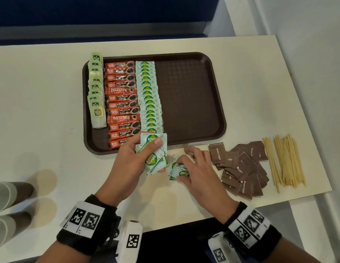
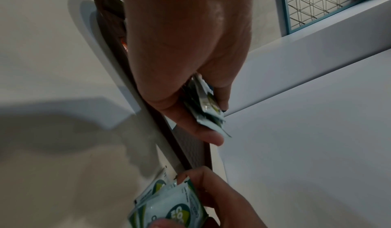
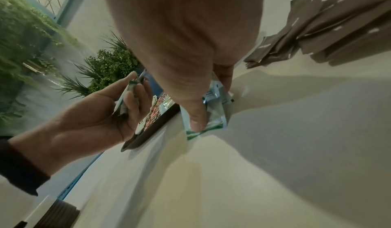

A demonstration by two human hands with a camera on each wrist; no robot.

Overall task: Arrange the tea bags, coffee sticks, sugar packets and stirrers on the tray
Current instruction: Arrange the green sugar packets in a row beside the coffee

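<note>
A brown tray [image 1: 190, 103] holds three columns: green-tagged tea bags [image 1: 96, 90], red coffee sticks [image 1: 122, 103] and pale green-and-white sugar packets [image 1: 149, 95]. My left hand [image 1: 144, 154] hovers at the tray's near edge and grips a fanned bunch of the same green-and-white packets [image 1: 153, 150], seen edge-on in the left wrist view [image 2: 206, 104]. My right hand [image 1: 186, 168] is on the table just right of it, thumb and fingers pinching a few more green-and-white packets [image 1: 177, 171] lying there [image 3: 213, 113]. Brown sugar packets [image 1: 241, 168] and wooden stirrers [image 1: 285, 160] lie on the table to the right.
The tray's right half [image 1: 188, 88] is bare. Stacked paper cups [image 1: 11, 194] lie at the near left table edge. The table's right edge [image 1: 306, 114] runs close past the stirrers. A white wall ledge [image 2: 317, 47] stands behind.
</note>
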